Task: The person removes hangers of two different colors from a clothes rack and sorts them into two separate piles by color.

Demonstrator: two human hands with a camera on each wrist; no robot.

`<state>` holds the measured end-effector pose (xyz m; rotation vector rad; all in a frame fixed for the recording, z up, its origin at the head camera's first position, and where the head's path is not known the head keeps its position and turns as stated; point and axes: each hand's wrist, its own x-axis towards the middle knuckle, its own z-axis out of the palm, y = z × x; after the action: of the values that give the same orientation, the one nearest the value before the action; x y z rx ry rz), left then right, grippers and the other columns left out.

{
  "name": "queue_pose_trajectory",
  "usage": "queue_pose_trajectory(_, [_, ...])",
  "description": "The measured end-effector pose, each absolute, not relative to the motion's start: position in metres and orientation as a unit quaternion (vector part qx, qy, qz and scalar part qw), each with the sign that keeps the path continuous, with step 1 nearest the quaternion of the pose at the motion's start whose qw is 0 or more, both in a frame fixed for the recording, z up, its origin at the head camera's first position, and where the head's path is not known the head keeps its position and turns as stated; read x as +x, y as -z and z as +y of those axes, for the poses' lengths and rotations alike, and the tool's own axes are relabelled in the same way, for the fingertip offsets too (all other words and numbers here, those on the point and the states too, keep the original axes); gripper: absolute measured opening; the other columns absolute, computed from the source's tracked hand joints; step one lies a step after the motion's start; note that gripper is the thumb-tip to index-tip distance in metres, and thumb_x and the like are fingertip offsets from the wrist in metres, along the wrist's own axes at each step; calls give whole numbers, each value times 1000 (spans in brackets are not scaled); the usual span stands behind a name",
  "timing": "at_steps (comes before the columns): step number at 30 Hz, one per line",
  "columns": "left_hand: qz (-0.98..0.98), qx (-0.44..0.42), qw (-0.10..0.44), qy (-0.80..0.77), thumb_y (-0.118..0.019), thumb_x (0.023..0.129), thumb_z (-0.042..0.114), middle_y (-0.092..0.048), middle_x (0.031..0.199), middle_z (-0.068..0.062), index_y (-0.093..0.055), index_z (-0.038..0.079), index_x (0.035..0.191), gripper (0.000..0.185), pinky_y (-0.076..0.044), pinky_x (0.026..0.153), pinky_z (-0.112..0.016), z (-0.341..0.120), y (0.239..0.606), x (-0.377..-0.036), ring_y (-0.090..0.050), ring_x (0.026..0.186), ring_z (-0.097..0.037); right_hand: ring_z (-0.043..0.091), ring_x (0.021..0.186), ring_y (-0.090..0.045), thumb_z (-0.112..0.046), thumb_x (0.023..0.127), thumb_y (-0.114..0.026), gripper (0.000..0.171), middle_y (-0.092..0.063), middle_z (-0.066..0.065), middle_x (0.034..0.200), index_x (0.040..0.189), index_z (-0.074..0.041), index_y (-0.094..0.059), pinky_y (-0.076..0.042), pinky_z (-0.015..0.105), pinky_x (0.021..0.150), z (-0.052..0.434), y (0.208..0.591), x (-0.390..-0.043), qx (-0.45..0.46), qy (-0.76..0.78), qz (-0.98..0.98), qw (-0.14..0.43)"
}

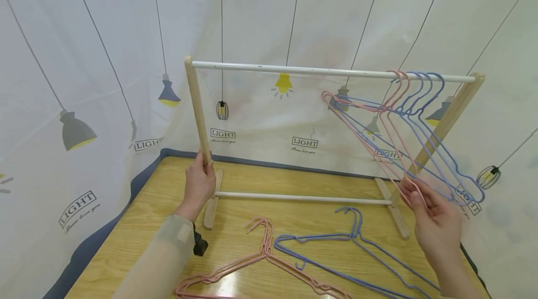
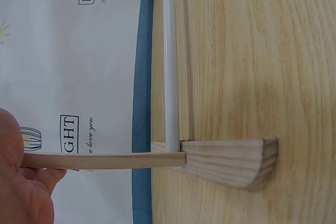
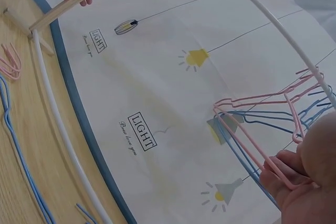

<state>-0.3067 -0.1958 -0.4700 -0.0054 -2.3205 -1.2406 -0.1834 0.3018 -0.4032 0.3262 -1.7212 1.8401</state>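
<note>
My left hand [image 1: 200, 183] grips the left wooden post [image 1: 197, 107] of a small clothes rack, low down above its foot [image 2: 231, 161]. At the right, my right hand [image 1: 437, 219] holds the near lower corner of the pink hangers [image 1: 391, 121], thumb on top and fingers beneath. Those pink hangers hook over the white top rail [image 1: 294, 70]. Several blue hangers [image 1: 437, 135] hang beside them, nearer the right post [image 1: 445, 126]. In the right wrist view, the fingers curl round the pink hanger wire [image 3: 278, 171].
On the wooden table [image 1: 147, 224] lie more pink hangers [image 1: 235, 266] at the front middle and blue hangers [image 1: 332, 261] to their right. A white lower bar [image 1: 302, 198] joins the rack's feet. Behind stands a pale curtain [image 1: 252, 18] printed with lamps.
</note>
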Motion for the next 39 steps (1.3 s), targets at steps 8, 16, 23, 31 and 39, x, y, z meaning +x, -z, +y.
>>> queue_pose_trajectory(8, [-854,-3,248,458,-55,109,3,-70,119,-29,-57,5,142,33,-59,74,-53,-195,470,-307,-72,95,-40,17,113,-73,1,109,-50,34,-75,14,124,138,13,-61,-53,30,94,292,399,-184,80,-669,-671,310])
queue_pose_trajectory(16, [-855,-4,242,459,-52,110,4,-69,121,-30,-56,4,145,34,-57,68,-47,-195,469,-306,-72,87,-36,20,108,-75,3,108,-51,31,-76,18,118,133,15,-64,-54,32,92,286,395,-187,103,-666,-650,350])
queue_pose_trajectory(23, [-854,-2,243,461,-53,110,4,-70,121,-29,-56,4,144,34,-58,68,-47,-196,470,-307,-73,89,-36,24,107,-75,6,106,-51,29,-75,25,117,130,19,-63,-55,34,91,282,387,-189,135,-670,-624,378])
queue_pose_trajectory(31, [-855,-3,242,459,-52,111,7,-70,120,-29,-55,5,145,35,-57,66,-47,-196,471,-306,-73,85,-36,25,107,-75,6,107,-51,29,-74,25,119,130,19,-64,-55,34,91,279,369,-179,119,-675,-622,379])
queue_pose_trajectory(39, [-853,-8,252,458,-52,111,5,-70,118,-30,-56,3,144,33,-57,66,-47,-196,472,-307,-72,84,-36,29,104,-76,10,105,-52,30,-72,31,118,130,24,-59,-56,36,88,278,363,-164,145,-704,-593,363])
